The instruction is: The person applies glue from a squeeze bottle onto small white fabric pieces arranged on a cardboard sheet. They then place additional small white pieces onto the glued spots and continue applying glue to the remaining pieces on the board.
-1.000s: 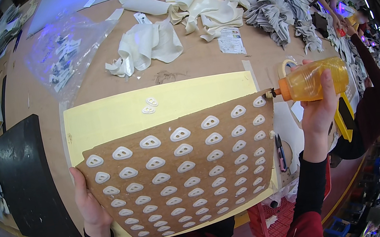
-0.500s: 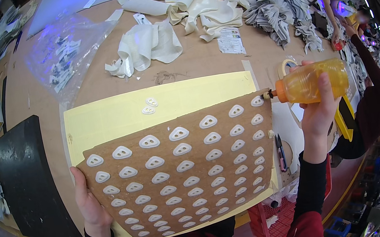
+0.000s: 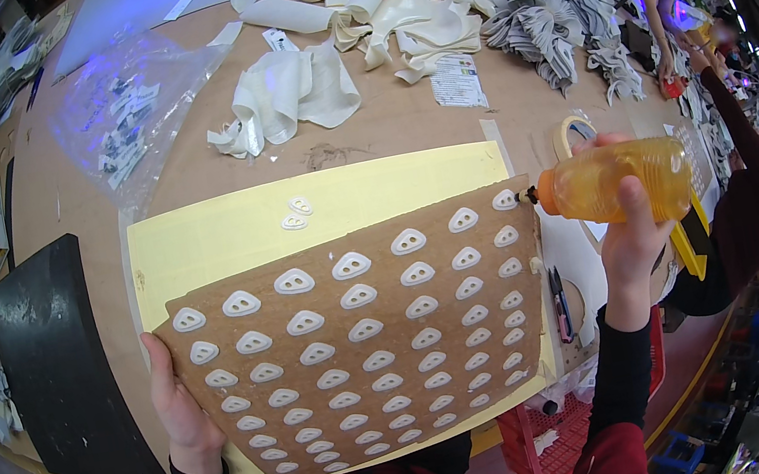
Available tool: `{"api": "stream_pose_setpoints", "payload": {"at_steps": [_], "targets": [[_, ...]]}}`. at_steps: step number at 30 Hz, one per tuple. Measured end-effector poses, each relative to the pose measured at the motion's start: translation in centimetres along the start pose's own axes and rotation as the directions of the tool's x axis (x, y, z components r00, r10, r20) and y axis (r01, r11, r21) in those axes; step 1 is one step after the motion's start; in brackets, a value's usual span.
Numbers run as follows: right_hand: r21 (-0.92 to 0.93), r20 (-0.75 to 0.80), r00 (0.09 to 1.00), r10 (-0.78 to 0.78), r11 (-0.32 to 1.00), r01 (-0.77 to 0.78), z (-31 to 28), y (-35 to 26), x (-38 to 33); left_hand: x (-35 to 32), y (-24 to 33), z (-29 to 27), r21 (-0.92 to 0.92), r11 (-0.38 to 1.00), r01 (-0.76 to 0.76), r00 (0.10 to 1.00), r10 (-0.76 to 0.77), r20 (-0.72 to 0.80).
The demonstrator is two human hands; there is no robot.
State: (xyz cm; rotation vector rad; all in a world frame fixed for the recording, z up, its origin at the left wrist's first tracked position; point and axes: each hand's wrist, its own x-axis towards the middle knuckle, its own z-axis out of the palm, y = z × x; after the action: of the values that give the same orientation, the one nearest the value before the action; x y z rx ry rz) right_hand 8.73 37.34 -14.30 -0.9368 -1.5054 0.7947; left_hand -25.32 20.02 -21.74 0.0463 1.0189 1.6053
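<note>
My left hand (image 3: 184,408) grips the left edge of a brown board (image 3: 328,299), thumb on top. Rows of small white rounded-triangle pieces (image 3: 351,265), each with two holes, cover the board, which is tilted up at its far side. A clear squeeze bottle (image 3: 583,183) of amber liquid with an orange cap lies sideways in my right hand (image 3: 632,243), fingers wrapped around it. Its dark nozzle (image 3: 527,197) points left, at the white piece in the board's far right corner; whether they touch I cannot tell. Beneath the board is a yellow sheet (image 3: 226,228).
Two loose white pieces (image 3: 296,213) lie on the yellow sheet. A black panel (image 3: 67,363) stands at left, pens (image 3: 560,307) and a tape roll (image 3: 575,133) at right. Cream scraps (image 3: 293,90) and stacked grey pieces (image 3: 530,23) are beyond. A red basket (image 3: 539,452) sits below; co-workers are at right.
My right hand has shifted slightly left and down with the bottle, bringing the nozzle onto or beside the corner piece. The board's right side has also moved slightly left; my left hand stays put.
</note>
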Motion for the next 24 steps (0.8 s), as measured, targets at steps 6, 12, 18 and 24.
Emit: {"api": "stream_pose_setpoints", "payload": {"at_steps": [6, 12, 18, 24], "targets": [[0.000, 0.078, 0.997, -0.012, 1.000, 0.012, -0.2, -0.3, -0.4, -0.3, 0.7, -0.5, 0.019, 1.000, 0.015, 0.998, -0.016, 0.056], [0.044, 0.160, 0.987, 0.018, 0.999, -0.025, 0.0, -0.3, -0.1, -0.5, 1.2, 0.9, 0.159, 0.981, -0.114, 0.990, 0.097, 0.106], [0.062, 0.152, 0.983, 0.100, 0.992, -0.110, -0.6, 2.7, 0.4, 0.3, 2.9, 1.0, 0.897, 0.053, -0.438, 0.765, 0.546, 0.341], [0.153, -0.019, 0.890, 0.456, 0.881, -0.448, -2.9, 4.9, 0.0, 0.6, 4.9, 10.7, 0.752, -0.059, -0.657, 0.748, 0.078, 0.659]]}}
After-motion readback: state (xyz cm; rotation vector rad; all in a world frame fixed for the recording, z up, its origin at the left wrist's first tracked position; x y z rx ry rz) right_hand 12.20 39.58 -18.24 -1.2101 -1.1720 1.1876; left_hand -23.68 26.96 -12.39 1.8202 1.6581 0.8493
